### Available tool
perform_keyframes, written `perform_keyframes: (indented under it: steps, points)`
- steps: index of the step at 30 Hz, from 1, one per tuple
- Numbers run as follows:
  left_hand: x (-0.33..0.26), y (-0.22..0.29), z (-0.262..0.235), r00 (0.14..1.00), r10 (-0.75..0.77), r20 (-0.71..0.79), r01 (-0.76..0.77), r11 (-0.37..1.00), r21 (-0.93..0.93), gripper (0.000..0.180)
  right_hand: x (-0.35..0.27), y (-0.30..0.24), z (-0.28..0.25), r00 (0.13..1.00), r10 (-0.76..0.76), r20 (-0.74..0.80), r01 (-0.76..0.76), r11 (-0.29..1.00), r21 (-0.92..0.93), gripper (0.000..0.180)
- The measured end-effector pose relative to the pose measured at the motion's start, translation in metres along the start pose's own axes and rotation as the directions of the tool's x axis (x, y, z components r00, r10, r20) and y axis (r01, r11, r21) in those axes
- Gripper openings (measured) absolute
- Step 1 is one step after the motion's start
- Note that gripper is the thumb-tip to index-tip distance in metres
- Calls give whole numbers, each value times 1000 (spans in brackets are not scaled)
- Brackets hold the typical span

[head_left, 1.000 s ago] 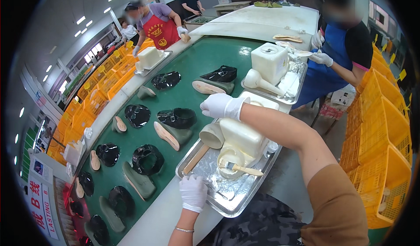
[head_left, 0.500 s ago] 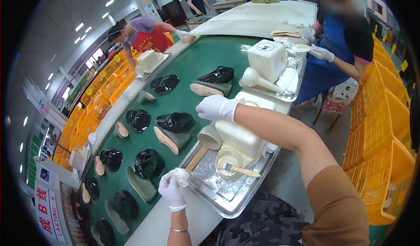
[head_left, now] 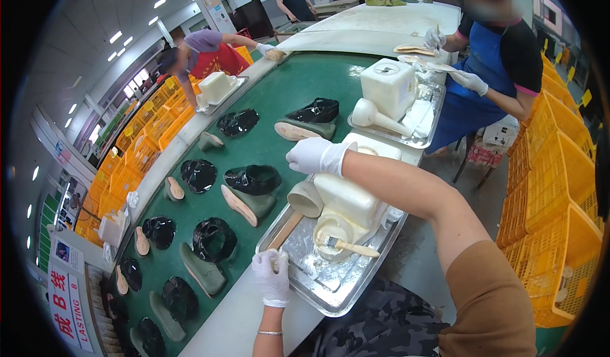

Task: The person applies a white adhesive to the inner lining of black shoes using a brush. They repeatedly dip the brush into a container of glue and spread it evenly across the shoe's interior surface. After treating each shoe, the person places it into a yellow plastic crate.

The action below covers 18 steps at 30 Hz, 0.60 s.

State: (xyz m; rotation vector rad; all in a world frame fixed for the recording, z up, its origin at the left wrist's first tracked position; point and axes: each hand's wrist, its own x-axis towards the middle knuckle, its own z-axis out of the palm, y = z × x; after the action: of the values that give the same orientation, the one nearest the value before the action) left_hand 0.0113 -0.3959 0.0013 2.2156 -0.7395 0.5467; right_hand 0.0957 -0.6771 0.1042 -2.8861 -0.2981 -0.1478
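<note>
My left hand (head_left: 271,278), in a thin white glove, is at the near left rim of a metal tray (head_left: 335,310). Its fingers are closed round a small whitish wad (head_left: 277,262), mostly hidden by them. My right hand (head_left: 316,155), also gloved, is curled closed above the green belt, beyond the tray; what it holds, if anything, is hidden. On the tray a white plastic container (head_left: 348,198) lies with a beige cup (head_left: 305,198) beside it. A brush (head_left: 354,248) rests across the container's round opening. A wooden strip (head_left: 285,231) lies along the tray's left side.
Green shoe lasts (head_left: 203,269) with beige soles and shiny black uppers (head_left: 215,239) sit in rows on the green belt (head_left: 267,96). Another tray holds a white container (head_left: 388,89). Co-workers stand across the belt and at far right. Yellow crates (head_left: 551,242) are stacked at right.
My left hand has moved right and slightly down to the tray rim, its wad now less visible. My right hand stays put. Belt items have shifted slightly left. The right co-worker's brush hand has risen.
</note>
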Motion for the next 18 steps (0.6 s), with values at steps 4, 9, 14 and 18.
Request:
perform_keyframes:
  steps: [4, 9, 14, 18]
  points:
    - [-4, 3, -3, 956, 157, 249, -197, 970, 143, 11, 0, -1, -1, 1000, 6, 11, -5, 1000, -14, 23]
    - [-4, 14, -17, 896, 217, 386, -272, 958, 93, 15, 0, 2, -2, 1000, 0, 21, 1, 1000, -21, 23]
    - [-9, 35, -35, 920, 252, 299, -309, 938, 159, 18, 2, -2, -5, 999, -32, -37, 31, 999, -8, 23]
    - [-16, 30, -32, 935, 281, 217, -300, 952, 64, 20, 3, 12, 7, 989, -110, -95, 98, 988, -122, 22]
